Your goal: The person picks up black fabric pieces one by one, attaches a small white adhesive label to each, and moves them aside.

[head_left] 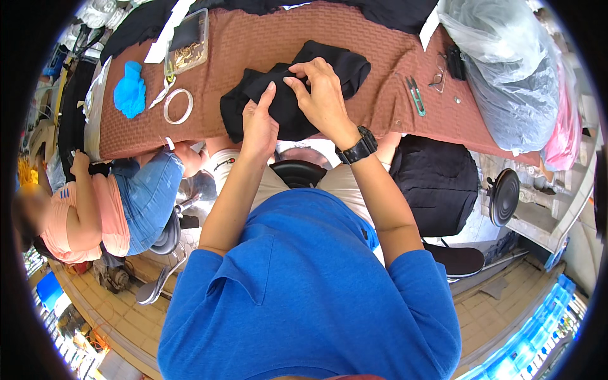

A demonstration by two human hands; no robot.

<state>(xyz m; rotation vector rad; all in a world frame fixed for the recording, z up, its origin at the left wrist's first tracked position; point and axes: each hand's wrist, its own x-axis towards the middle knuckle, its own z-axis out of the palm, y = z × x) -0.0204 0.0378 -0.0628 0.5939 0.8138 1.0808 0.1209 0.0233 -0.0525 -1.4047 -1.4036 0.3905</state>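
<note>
A long bench (253, 44) covered in rust-brown woven cloth runs across the top under bright daylight. Below it lies a floor of tan tiles (487, 310), with a black round stool seat (459, 259) on the right and a grey swivel chair (166, 234) on the left. Pale concrete steps (538, 215) rise at the right edge.

Your left hand (259, 123) and right hand (323, 95) lie side by side on the garment (288, 114) in the middle of the table (380, 57). To the left lie a tape roll (178, 106), a cloth (130, 90) and, behind them, a box (188, 43). To the right lie snips (415, 95) (near a bag (513, 69)).
</note>
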